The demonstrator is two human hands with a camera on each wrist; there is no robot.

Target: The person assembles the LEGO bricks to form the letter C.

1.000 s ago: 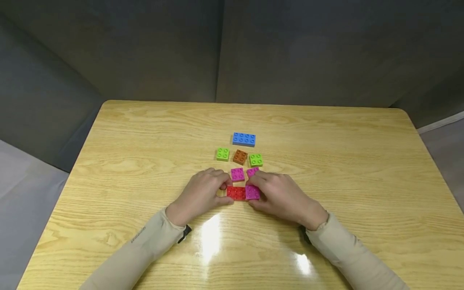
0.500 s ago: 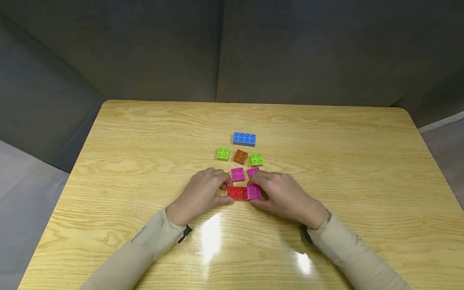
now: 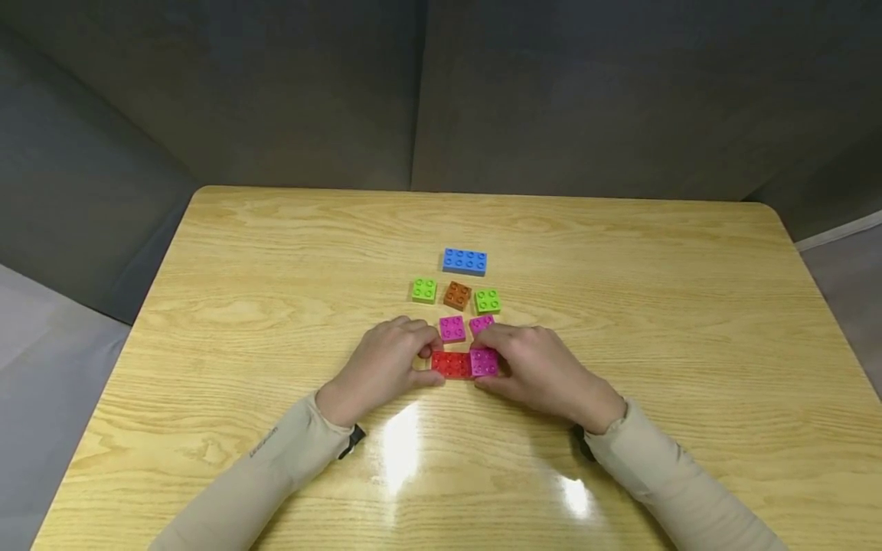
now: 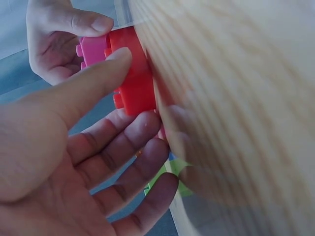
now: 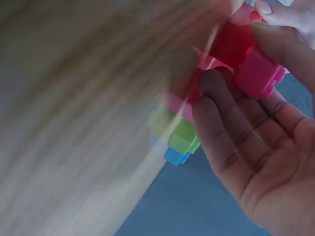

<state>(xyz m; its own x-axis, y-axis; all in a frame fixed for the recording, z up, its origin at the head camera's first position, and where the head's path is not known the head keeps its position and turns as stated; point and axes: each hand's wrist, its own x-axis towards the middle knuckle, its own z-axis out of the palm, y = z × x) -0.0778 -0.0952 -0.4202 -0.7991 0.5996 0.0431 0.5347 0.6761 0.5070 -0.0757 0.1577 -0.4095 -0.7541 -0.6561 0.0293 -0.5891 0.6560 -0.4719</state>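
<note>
A red toy building brick lies on the table, and my left hand pinches its left end between thumb and fingers. On the red brick's right end sits a square pink brick, studs up. My right hand grips this pink brick by its near and far sides. The left wrist view has the red brick under my thumb, with the pink brick beyond. In the right wrist view the pink brick rests above the red one; whether it is fully pressed down I cannot tell.
Just behind the hands lie a pink brick and another pink brick, partly covered by my right fingers. Farther back are a green brick, a brown brick, another green brick and a long blue brick.
The pink brick on the red one has shifted slightly to the right, along with my right fingers. My left hand keeps its hold on the red brick, and the loose bricks stay put.
</note>
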